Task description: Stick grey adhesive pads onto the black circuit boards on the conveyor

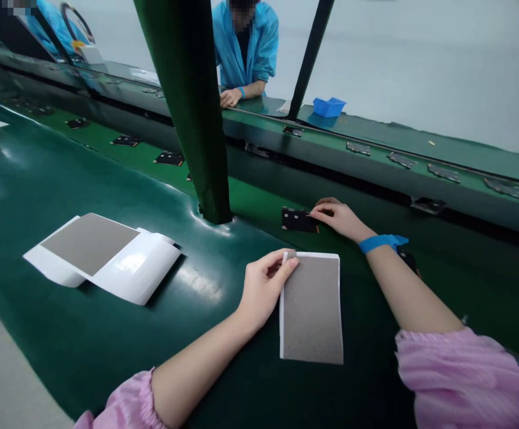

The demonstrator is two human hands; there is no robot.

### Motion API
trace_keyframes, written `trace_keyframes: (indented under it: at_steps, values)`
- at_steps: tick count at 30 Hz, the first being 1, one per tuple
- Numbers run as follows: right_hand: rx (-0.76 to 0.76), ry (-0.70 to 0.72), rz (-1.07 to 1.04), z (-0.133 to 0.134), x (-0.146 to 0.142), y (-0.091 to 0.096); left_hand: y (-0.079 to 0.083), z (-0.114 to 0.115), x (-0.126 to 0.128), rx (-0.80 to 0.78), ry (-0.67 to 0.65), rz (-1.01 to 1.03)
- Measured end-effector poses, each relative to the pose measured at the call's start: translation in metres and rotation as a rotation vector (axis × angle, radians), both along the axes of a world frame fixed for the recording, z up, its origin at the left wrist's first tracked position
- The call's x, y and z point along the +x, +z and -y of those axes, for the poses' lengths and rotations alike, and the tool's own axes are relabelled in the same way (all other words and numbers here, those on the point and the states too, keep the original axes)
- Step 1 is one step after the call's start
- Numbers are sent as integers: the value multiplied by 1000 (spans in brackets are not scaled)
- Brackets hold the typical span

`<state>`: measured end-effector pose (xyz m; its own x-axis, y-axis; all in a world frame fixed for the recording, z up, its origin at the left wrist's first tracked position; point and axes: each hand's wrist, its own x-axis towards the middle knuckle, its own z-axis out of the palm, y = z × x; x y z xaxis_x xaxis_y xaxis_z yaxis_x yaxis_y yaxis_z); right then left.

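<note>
My left hand (266, 286) pinches the upper left edge of a grey sheet with a white backing (313, 310), thumb on top, above the green mat. My right hand (337, 219) reaches to the green belt. Its thumb and forefinger are pressed together at the right end of a flat black part with small light squares (298, 220). Whether they grip the part itself or something tiny on it, I cannot make out. A blue band (382, 242) circles my right wrist. Another black part (406, 260) is partly hidden behind that wrist.
More grey and white sheets (92, 244) lie on the mat at left. A green post (205, 149) rises beside the belt. Black parts (168, 158) sit along the belt, others (401, 159) on the far ledge. Opposite are a blue tray (329, 107) and a person in blue (259, 53).
</note>
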<state>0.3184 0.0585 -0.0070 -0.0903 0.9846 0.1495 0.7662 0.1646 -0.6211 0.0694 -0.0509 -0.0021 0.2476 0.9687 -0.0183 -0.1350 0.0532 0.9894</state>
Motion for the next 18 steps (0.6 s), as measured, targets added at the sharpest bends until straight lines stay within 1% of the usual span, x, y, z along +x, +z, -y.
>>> trace_keyframes:
  at_steps: [6,9,13,16,18]
  values:
    - [-77,71,103,-4,16,2,-1,0,3,-47,15,39]
    - [-98,59,134,-3,20,-1,-1,0,3,-52,18,26]
    - [-107,-16,158,1,23,-7,-1,1,2,-53,9,14]
    - [-85,-135,69,7,24,-8,-2,1,1,-41,0,7]
    - [-50,-211,-13,14,20,-3,-3,2,0,-27,3,12]
